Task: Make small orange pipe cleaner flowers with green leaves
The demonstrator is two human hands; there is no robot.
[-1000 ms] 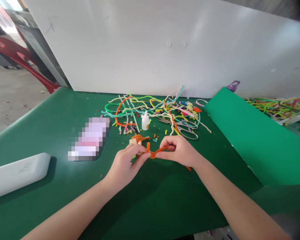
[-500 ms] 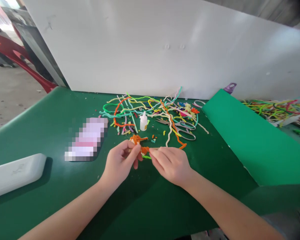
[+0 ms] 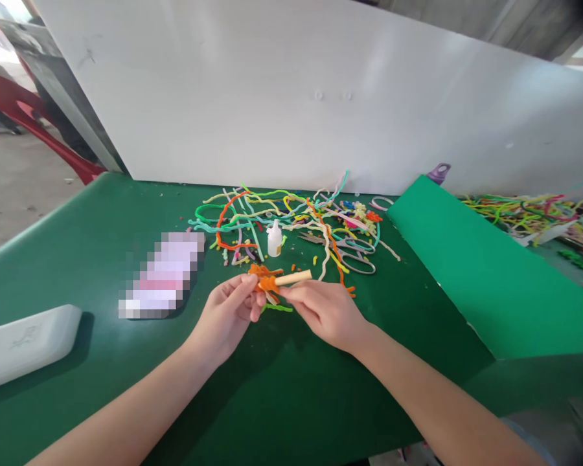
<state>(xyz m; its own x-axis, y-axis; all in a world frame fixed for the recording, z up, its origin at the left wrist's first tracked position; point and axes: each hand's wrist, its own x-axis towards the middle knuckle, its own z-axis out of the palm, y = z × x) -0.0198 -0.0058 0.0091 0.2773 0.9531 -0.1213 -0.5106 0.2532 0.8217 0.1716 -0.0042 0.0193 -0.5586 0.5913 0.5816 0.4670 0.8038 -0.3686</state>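
Both forearms are reaching in from the near edge over the green table (image 3: 102,259), and the hands are meeting just short of its middle. The left hand (image 3: 228,314) is pinching an orange pipe-cleaner bundle (image 3: 267,283) between thumb and fingertips; the right hand (image 3: 323,310) is gripping a pale cream stick (image 3: 294,278) that is joining the bundle and pointing to the right. A green pipe-cleaner piece (image 3: 278,308) is lying on the table directly under the two hands. To the left, a white flat case (image 3: 24,346) is resting near the table's edge, with a blurred pink-and-white object (image 3: 162,275) lying between it and the hands. Just beyond the hands, a small white glue bottle (image 3: 274,238) is standing upright, and scissors (image 3: 357,254) are lying to its right. A heap of coloured pipe cleaners (image 3: 272,210) is spreading behind them, reaching toward the white board (image 3: 291,97) that is closing the far side. A brighter green sheet (image 3: 486,272) is slanting across the right.
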